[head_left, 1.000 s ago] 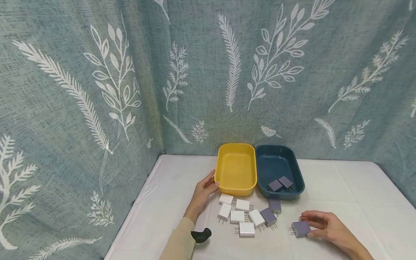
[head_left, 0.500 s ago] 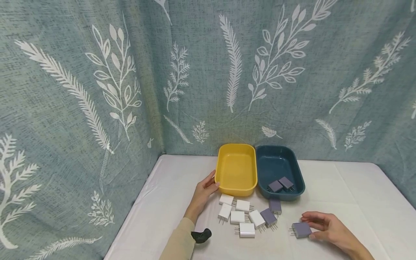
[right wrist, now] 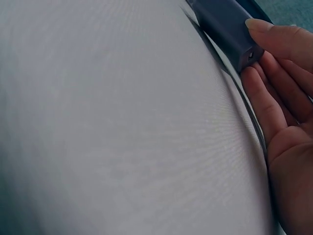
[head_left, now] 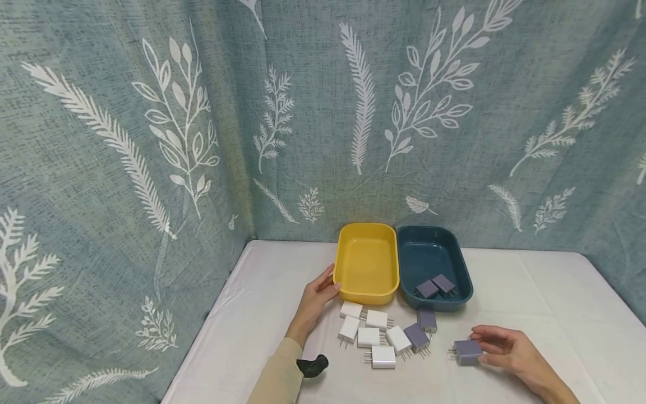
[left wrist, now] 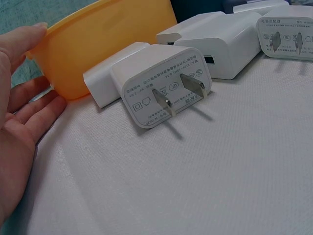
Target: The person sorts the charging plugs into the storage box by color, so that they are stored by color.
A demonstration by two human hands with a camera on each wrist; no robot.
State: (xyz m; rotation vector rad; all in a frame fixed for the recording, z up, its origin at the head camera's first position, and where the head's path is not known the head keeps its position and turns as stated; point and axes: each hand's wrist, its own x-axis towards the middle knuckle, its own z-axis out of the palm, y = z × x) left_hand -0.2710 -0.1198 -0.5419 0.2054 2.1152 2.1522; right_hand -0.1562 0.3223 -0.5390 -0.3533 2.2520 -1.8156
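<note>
My left hand holds the near left corner of a yellow tray. In the left wrist view the thumb lies at the rim, with the other fingers against the lower wall. Out to the right, my right hand pinches a purple charger by its rear end, prongs pointing left. The right wrist view shows the thumb on top of this charger and fingers below its port end. Two purple chargers lie inside the blue tray. Two others rest on the table before it.
Several white chargers lie on the white tablecloth in front of the yellow tray, prongs facing various ways. A patterned curtain hangs behind and to the left. A black strap piece sticks out from the left sleeve.
My right hand and the pinched purple charger have shifted very slightly, a little upward in the head view. The left hand and both trays stay where they were.
</note>
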